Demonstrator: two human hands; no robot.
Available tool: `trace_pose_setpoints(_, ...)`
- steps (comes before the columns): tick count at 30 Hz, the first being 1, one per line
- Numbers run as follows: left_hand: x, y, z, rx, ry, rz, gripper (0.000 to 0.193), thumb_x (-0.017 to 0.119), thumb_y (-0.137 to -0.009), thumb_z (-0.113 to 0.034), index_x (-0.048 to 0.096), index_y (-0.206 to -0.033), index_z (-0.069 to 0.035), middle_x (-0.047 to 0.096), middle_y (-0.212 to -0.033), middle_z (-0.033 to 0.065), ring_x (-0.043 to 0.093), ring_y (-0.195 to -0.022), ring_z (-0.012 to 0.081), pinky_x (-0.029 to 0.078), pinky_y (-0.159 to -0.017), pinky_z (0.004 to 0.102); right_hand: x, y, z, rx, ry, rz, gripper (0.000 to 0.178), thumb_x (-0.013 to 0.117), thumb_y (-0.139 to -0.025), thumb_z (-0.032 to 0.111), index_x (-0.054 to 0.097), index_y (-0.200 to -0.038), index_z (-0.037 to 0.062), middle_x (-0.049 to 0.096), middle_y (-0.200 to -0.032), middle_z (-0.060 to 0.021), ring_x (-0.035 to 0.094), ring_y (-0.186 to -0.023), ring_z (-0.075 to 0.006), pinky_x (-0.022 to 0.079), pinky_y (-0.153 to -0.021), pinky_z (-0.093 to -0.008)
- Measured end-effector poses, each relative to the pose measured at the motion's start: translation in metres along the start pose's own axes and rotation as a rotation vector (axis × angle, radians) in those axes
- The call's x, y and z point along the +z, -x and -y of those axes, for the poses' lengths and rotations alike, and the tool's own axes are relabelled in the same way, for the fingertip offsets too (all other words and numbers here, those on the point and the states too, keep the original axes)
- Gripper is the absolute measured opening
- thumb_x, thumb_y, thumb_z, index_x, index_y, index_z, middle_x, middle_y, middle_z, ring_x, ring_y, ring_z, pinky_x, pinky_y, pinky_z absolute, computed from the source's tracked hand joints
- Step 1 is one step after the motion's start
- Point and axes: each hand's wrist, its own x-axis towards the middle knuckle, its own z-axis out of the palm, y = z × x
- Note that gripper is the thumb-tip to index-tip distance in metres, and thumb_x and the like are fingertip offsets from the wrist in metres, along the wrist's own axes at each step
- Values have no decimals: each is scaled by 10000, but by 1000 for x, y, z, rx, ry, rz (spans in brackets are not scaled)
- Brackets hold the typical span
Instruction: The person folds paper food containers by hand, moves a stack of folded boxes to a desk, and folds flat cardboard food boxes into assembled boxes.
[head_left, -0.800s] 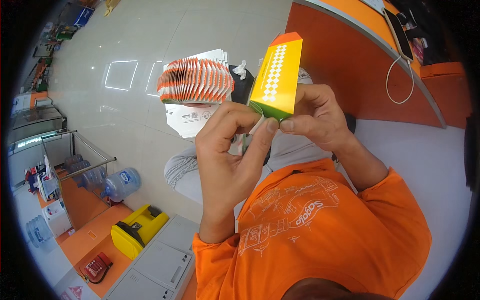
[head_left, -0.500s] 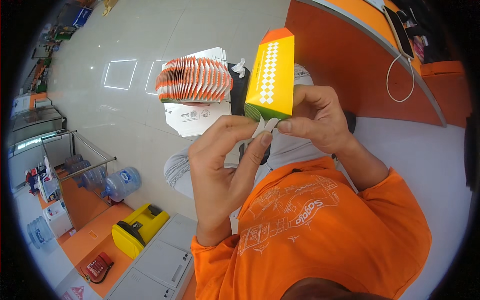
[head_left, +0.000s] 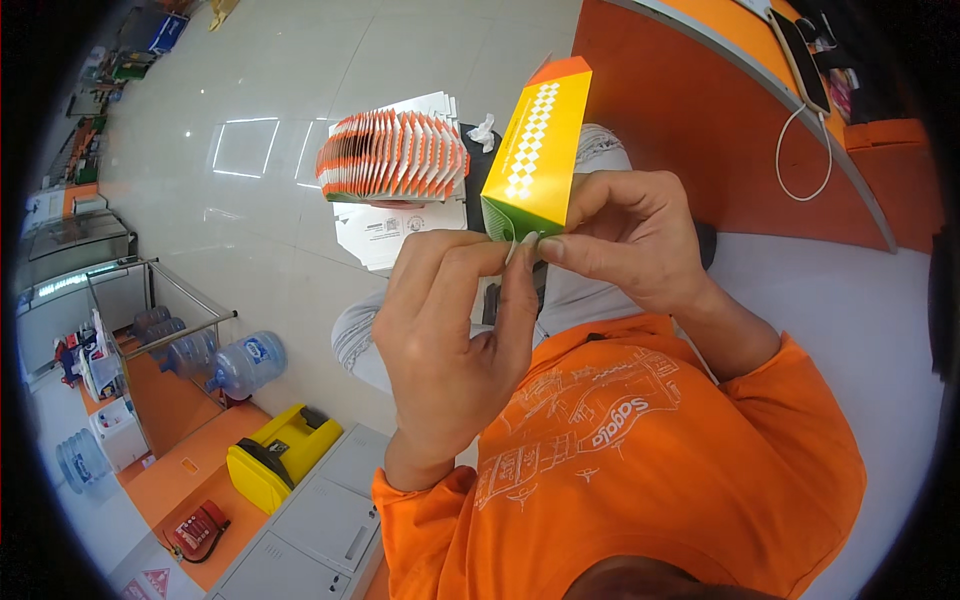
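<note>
Holding one carton (head_left: 537, 145) of thin, glossy card up in front of the body, between both hands: long, flat-sided, sharp-edged, yellow with a column of white diamonds, orange at the far end and green at the near end. Pinching one small pale flap (head_left: 514, 249) at the green end with the fingers of the left hand (head_left: 440, 325), with thumb and forefinger brought almost together. Gripping the carton's near corner with the right hand (head_left: 645, 245), with thumb at the bottom edge and forefinger bent behind; cannot tell how the hidden fingers lie. Can see to the left one tight, pleated row of folded card pieces (head_left: 390, 158), edged orange and white, too many to count, on flat white card sheets (head_left: 385, 238). Can also count one crumpled white tissue (head_left: 484, 133) just beside the row, one yellow plastic bin (head_left: 283, 458), one red extinguisher (head_left: 196, 528) and at least four rounded, bluish, see-through bottles (head_left: 251, 362) beyond smooth, shiny floor tiles (head_left: 280, 280).
</note>
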Motion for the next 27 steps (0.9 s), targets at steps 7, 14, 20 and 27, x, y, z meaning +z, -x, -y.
trace_pose_setpoints(7, -5, -2, -1, -20, 25, 56, 165, 771, -828, 63, 623, -880, 9, 637, -812, 108, 616, -706, 240, 470, -626, 323, 1, 0, 3, -18, 88, 41, 140, 789, -902, -2, 730, -1015, -59, 738, -996, -89, 703, -889, -117, 593, -797, -242)
trace_pose_setpoints(14, -8, -5, -3, -15, -28, 137, 172, 755, -835, 64, 607, -898, 4, 611, -832, 117, 593, -748, 291, 469, -637, 381, 0, 3, -1, -99, 209, 46, 160, 809, -889, 17, 746, -1021, -50, 750, -996, -94, 718, -907, -121, 600, -834, -251)
trace_pose_setpoints(20, -12, -9, 5, -16, 21, 207, 174, 755, -840, 55, 600, -905, 8, 602, -815, 122, 598, -727, 291, 470, -632, 374, 9, 4, 1, -41, 156, -35, 146, 803, -890, 9, 747, -1011, -48, 746, -1020, -104, 708, -907, -117, 587, -782, -233)
trace_pose_setpoints(27, -15, -10, 12, -56, 130, 204, 133, 755, -853, 46, 633, -896, 17, 630, -811, 125, 621, -685, 269, 483, -618, 339, 13, 6, 1, -92, 146, -34, 132, 799, -893, 6, 741, -991, -61, 726, -964, -100, 686, -854, -106, 565, -739, -220)
